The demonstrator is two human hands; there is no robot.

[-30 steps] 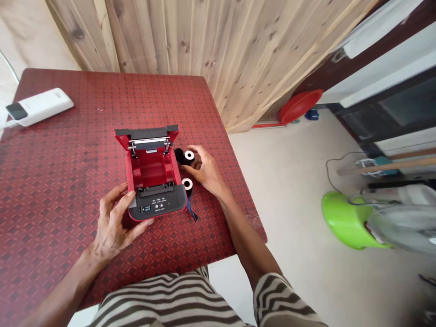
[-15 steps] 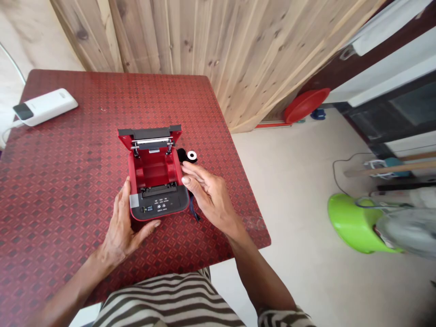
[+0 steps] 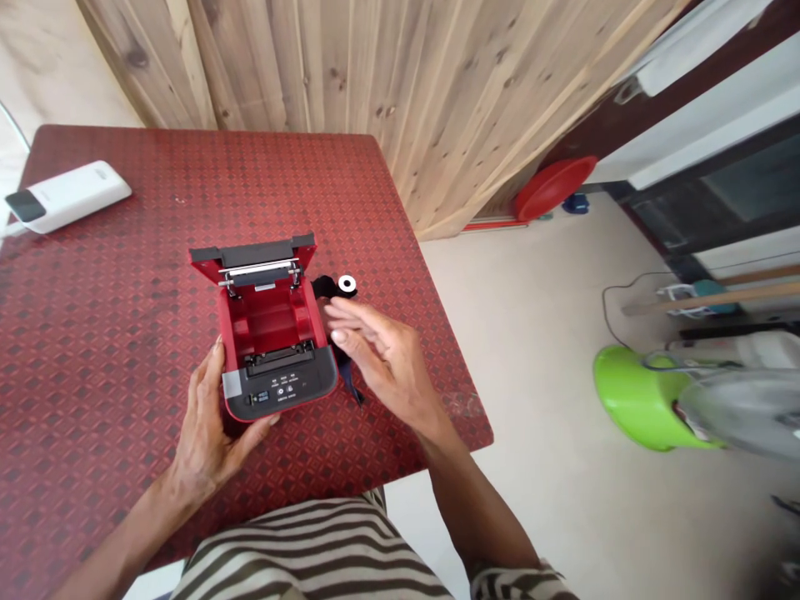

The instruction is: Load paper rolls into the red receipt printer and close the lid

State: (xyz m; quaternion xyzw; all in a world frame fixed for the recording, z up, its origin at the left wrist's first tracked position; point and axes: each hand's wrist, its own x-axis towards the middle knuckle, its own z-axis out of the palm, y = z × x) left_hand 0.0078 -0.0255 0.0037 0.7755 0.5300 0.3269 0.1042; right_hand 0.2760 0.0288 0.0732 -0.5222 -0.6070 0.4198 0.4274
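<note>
A small red printer (image 3: 272, 342) with its lid tipped open sits on the red patterned table (image 3: 125, 275). My left hand (image 3: 209, 425) wraps the printer's front left corner, fingers along its side and thumb under the dark front panel. My right hand (image 3: 381, 358) hovers just right of the printer, fingers stretched out and loosely apart, holding nothing. A black ribbon roll with a white core (image 3: 341, 286) lies on the table just beyond my right fingertips. A dark ribbon strip (image 3: 351, 385) shows under that hand; the second roll is hidden.
A white power bank (image 3: 62, 196) with a cable lies at the table's far left. A wooden plank wall (image 3: 375, 75) rises behind the table. On the floor to the right stand a green plastic vessel (image 3: 631, 400) and a red basin (image 3: 550, 185).
My right hand left the far roll and came back toward the printer's right side, covering the nearer roll. My left hand closed in on the printer's corner, which shifted slightly left.
</note>
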